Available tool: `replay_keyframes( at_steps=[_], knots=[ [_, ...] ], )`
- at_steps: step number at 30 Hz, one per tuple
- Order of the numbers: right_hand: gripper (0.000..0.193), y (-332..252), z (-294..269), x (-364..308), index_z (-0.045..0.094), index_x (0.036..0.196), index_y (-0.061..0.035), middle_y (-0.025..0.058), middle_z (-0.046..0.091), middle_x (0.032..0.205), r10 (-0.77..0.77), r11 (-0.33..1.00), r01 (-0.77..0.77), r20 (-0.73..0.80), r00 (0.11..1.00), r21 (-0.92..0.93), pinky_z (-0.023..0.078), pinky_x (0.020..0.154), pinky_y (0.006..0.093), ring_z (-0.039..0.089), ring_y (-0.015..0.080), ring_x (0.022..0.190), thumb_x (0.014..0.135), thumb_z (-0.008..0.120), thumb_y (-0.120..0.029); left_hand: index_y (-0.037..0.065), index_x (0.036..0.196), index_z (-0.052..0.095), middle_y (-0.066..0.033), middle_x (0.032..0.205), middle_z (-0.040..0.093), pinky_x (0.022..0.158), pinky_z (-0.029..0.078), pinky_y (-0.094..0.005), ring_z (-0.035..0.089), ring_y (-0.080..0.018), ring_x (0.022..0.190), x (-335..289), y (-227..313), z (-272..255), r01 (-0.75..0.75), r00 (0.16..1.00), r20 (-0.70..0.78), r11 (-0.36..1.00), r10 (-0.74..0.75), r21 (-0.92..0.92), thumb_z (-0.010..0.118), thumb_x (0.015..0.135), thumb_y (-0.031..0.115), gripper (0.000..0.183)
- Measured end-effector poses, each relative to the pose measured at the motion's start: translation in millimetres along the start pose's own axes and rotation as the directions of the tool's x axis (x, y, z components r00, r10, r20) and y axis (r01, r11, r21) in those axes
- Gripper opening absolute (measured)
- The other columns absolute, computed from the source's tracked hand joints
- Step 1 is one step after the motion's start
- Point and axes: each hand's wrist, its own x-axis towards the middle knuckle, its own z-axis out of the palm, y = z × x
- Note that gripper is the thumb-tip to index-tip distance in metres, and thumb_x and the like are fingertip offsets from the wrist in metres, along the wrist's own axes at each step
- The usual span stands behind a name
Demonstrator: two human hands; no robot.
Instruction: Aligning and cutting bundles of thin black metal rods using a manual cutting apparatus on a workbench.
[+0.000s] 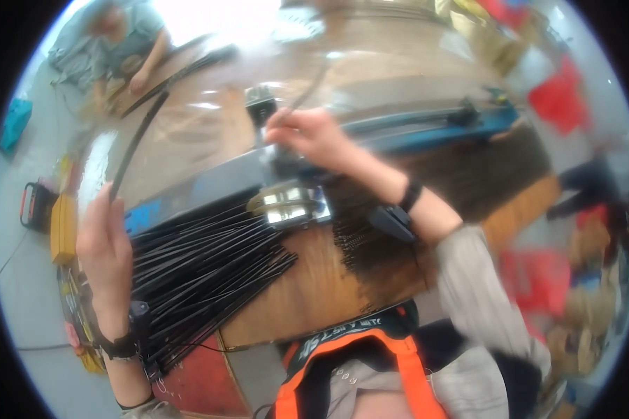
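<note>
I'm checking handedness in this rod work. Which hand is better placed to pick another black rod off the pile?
Left, probably. The left hand sits beside the pile of black rods, though it already grips one rod. The right hand is up at the metal fixture.

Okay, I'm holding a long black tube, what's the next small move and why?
Probably feed the black tube toward the metal clamp: the left hand holds it raised and the right hand is already above the clamp.
</note>
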Motion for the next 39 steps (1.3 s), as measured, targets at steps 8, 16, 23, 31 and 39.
replay_keyframes(
  at_steps=[8, 16, 23, 31, 39],
  knots=[
    [0.010, 8, 38, 43, 0.070, 0.091, -0.0089, 0.0083, 0.071, 0.079, -0.170, 0.985, 0.172, 0.181, 0.969, 0.005, 0.052, 0.071, 0.0335, 0.067, 0.0201, 0.070, 0.088, 0.070, -0.018, 0.000, 0.118, 0.062, -0.0194, 0.092, 0.064, 0.073, 0.050, -0.0377, 0.063, -0.0327, 0.079, -56, -34, -11, 0.151, 0.985, 0.083, 0.988, -0.152, 0.018, 0.058, 0.096, 0.004, 0.022],
    [0.004, 11, 36, 31, 0.065, 0.083, -0.0108, 0.0065, 0.065, 0.072, -0.258, 0.816, 0.305, 0.163, 0.952, -0.491, 0.046, 0.077, 0.0376, 0.064, 0.0251, 0.070, 0.084, 0.065, -0.007, 0.002, 0.117, 0.063, -0.0176, 0.087, 0.062, 0.068, 0.048, -0.0372, 0.060, -0.0333, 0.074, -40, -37, 23, 0.098, 0.995, 0.041, 0.988, -0.093, -0.121, 0.060, 0.095, 0.005, 0.022],
    [0.007, 77, -151, -86, 0.067, 0.088, -0.0089, 0.0095, 0.067, 0.084, -0.113, 0.554, 0.064, 0.002, 0.994, -0.830, 0.044, 0.079, 0.0446, 0.063, 0.0313, 0.085, 0.083, 0.062, -0.006, 0.013, 0.105, 0.067, -0.0110, 0.074, 0.057, 0.059, 0.050, -0.0422, 0.061, -0.0318, 0.070, -37, -39, 71, -0.107, 0.978, 0.184, 0.994, 0.101, 0.026, 0.067, 0.086, 0.012, 0.019],
    [0.003, 73, -192, -101, 0.064, 0.087, -0.0028, 0.0137, 0.064, 0.085, -0.051, 0.603, -0.063, -0.117, 0.992, -0.795, 0.044, 0.082, 0.0432, 0.060, 0.0330, 0.086, 0.084, 0.064, -0.005, 0.007, 0.087, 0.061, -0.0115, 0.076, 0.061, 0.065, 0.051, -0.0433, 0.063, -0.0320, 0.075, 36, 15, 176, -0.275, 0.933, 0.155, 0.923, 0.323, -0.270, 0.064, 0.090, 0.019, 0.013],
    [0.006, 86, -185, -109, 0.064, 0.092, -0.0017, 0.0152, 0.065, 0.092, 0.035, 0.644, -0.169, -0.192, 0.981, -0.746, 0.044, 0.085, 0.0433, 0.059, 0.0340, 0.091, 0.088, 0.063, -0.006, 0.006, 0.081, 0.060, -0.0131, 0.075, 0.060, 0.067, 0.050, -0.0447, 0.062, -0.0336, 0.074, 29, 21, 189, -0.120, 0.943, 0.262, 0.944, 0.205, -0.308, 0.063, 0.091, 0.021, 0.019]
  ],
)
